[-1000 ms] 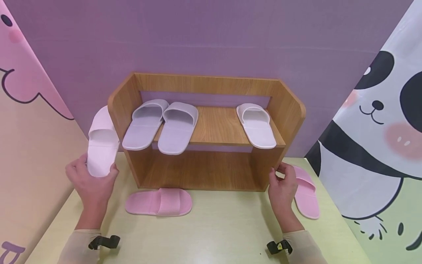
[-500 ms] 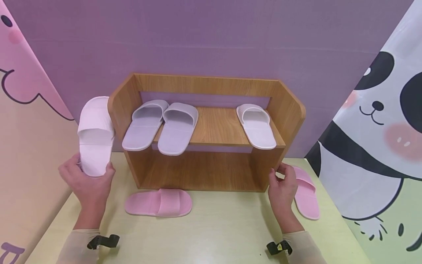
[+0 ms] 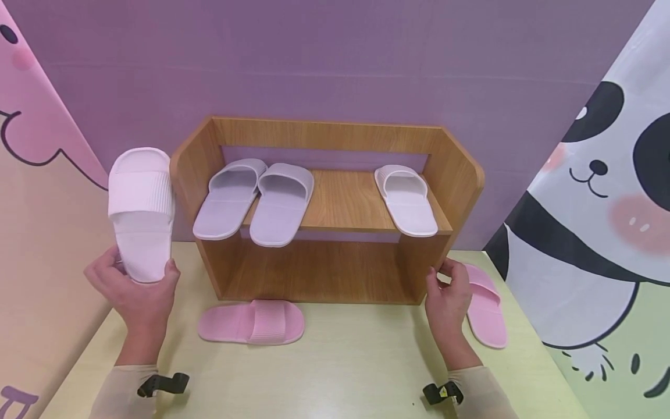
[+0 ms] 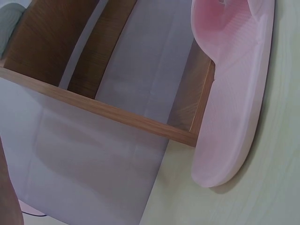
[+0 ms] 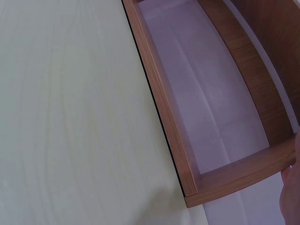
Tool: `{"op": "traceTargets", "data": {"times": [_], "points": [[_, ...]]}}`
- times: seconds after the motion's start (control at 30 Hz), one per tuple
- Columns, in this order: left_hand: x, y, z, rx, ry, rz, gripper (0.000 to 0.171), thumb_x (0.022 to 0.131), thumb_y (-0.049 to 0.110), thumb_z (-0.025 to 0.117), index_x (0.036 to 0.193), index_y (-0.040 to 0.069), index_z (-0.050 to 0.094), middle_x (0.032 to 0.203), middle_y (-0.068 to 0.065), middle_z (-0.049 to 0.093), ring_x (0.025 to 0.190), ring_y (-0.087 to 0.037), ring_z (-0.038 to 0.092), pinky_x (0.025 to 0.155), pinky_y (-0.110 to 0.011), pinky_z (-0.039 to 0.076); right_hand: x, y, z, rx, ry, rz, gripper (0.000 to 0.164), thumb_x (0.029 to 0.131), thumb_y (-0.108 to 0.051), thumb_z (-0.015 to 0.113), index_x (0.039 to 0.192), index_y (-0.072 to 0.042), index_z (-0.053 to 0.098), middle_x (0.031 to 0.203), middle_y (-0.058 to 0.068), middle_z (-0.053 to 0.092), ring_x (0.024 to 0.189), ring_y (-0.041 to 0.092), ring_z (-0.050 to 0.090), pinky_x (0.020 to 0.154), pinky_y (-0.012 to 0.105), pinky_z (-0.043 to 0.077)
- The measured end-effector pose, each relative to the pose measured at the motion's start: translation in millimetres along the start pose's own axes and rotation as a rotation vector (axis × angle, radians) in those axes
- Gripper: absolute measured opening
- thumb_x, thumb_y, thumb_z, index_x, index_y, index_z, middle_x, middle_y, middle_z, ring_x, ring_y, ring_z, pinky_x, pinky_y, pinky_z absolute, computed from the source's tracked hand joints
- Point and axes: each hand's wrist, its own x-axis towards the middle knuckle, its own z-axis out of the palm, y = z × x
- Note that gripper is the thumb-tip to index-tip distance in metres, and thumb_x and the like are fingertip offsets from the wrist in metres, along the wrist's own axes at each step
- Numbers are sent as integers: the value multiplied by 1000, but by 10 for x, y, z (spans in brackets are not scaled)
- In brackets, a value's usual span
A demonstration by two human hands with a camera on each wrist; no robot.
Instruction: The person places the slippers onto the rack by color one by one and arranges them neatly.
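White slipper (image 3: 142, 218) — toe up, beside wooden rack (image 3: 342, 198)

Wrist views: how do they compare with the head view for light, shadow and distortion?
Head view: bright, the held white slipper clear, soft shadows on the table; left wrist view: dimmer, the pink slipper slightly soft, a shadow along its edge; right wrist view: dim, the wooden shoe rack bowed along its boards, a blurry shadow near its corner.

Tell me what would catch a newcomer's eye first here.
Likely the wooden rack in the middle, bearing three pale slippers on its upper shelf. Then the whitish slipper the left hand holds up beside it, and the pink slipper on the table in front.
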Motion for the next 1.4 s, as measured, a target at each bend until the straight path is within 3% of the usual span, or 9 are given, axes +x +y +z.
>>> {"op": "traceTargets", "data": {"times": [0.27, 0.63, 1.0, 1.13, 1.4], "points": [[-13, 22, -10, -9, 24, 17, 76, 65, 14, 88, 136, 10, 61, 131, 17, 43, 118, -2, 45, 93, -23, 36, -6, 0, 3, -3, 1, 16, 22, 102, 0, 70, 124, 2, 68, 118, 13, 73, 107, 12, 69, 81, 7, 51], [-32, 210, -14, -32, 103, 64, 73, 63, 23, 81, 131, 8, 61, 129, 16, 46, 119, -4, 43, 93, -24, 33, -9, 6, 4, -15, -4, 18, 23, 103, -3, 70, 125, 2, 67, 118, 16, 71, 110, 26, 71, 82, 6, 50], [-11, 398, 20, -79, 163, 107, 72, 61, 28, 78, 127, 3, 61, 128, 12, 52, 114, -7, 42, 91, -26, 30, 8, -18, -7, 3, -3, 11, 23, 103, -2, 70, 124, 4, 67, 118, 16, 72, 108, 21, 70, 82, 6, 50], [-22, 437, 18, -87, 151, 98, 74, 61, 28, 79, 128, 4, 62, 128, 13, 51, 115, -7, 43, 91, -25, 31, 9, -24, -4, 2, -7, 20, 23, 103, -2, 70, 125, 4, 67, 119, 16, 71, 109, 21, 70, 82, 6, 50], [-49, 537, 62, -102, 91, 123, 80, 59, 31, 81, 127, -8, 63, 123, 18, 52, 116, -8, 44, 88, -24, 31, 1, -21, -1, -3, -16, 24, 24, 103, -2, 70, 126, 3, 67, 119, 16, 71, 110, 21, 70, 83, 7, 50]]}}
